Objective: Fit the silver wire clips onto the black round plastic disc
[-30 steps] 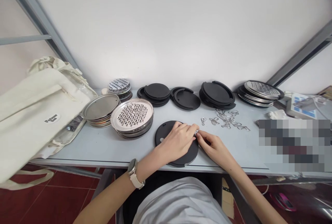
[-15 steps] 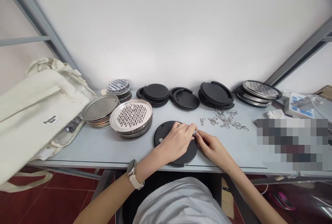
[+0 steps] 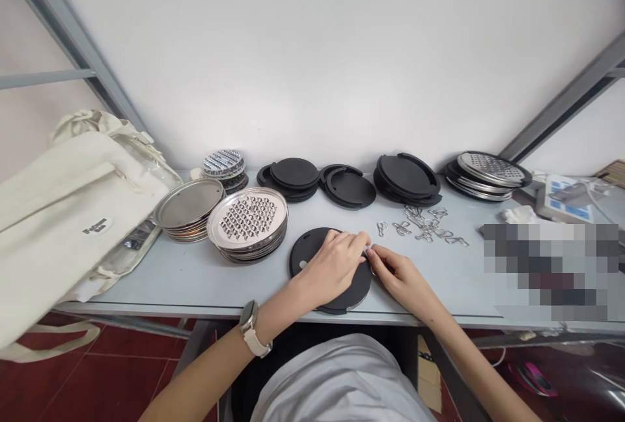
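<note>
Left hand (image 3: 332, 259) and right hand (image 3: 401, 273) meet at the far-right rim of a black disc (image 3: 359, 288), which lies flat on the tabletop (image 3: 180, 279), beneath the left hand and just left of the right hand. The governing relation is judged to be that between fingertips and rim: the disc is round and offers no long axis, and the fingers converge on the side facing the right hand. The left hand is the nearer, lying across the disc; the right hand reaches in from outside the rim.

Pose: left hand palm down, fingers bent and close together, thumb hidden; whether it grips the rim or merely presses cannot be determined. Right thumb and forefinger are drawn narrow on a small bright piece (image 3: 367, 249), too covered to identify. Both forearms slope inward from the near side; a watch (image 3: 251, 336) is worn on the left wrist.

Beyond the right hand, wire clips (image 3: 403, 228) lie loose and scattered, clear of the fingers. Left of the left hand stands a stack of grater plates (image 3: 249, 217), near the disc but apart from it. Farther ahead of both hands sit stacked black holders (image 3: 407, 174); well to their left rests a pale bag (image 3: 73, 213).
</note>
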A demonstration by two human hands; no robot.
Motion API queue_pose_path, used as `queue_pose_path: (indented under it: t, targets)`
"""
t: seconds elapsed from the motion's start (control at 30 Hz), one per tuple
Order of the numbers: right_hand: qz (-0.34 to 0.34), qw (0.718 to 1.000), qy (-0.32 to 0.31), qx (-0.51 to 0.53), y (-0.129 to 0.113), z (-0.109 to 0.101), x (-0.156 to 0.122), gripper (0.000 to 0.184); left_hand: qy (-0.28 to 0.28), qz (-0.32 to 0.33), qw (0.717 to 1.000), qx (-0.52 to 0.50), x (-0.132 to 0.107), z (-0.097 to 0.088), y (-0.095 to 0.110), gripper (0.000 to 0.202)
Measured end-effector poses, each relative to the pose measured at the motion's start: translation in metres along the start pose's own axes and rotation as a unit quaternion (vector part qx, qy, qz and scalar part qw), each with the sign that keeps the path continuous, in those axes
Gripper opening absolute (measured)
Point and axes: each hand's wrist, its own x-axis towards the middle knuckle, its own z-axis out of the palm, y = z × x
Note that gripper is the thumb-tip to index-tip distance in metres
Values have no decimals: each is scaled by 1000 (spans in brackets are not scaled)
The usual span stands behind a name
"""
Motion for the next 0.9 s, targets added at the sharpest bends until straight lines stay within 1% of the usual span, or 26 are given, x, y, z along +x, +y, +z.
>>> queue_pose_path:
  t: [0.27, 0.6, 0.9]
  targets:
    - [1, 1000, 6, 11, 1, 0, -1, 30, -2, -6, 1000, -11, -1, 0, 1, 17]
    - [3, 1000, 5, 13, 3, 0, -2, 29, -4, -10, 1000, -11, 0, 1, 0, 16]
    - [4, 999, 36, 19, 2, -1, -1, 30, -1, -23, 1000, -15, 0, 1, 0, 13]
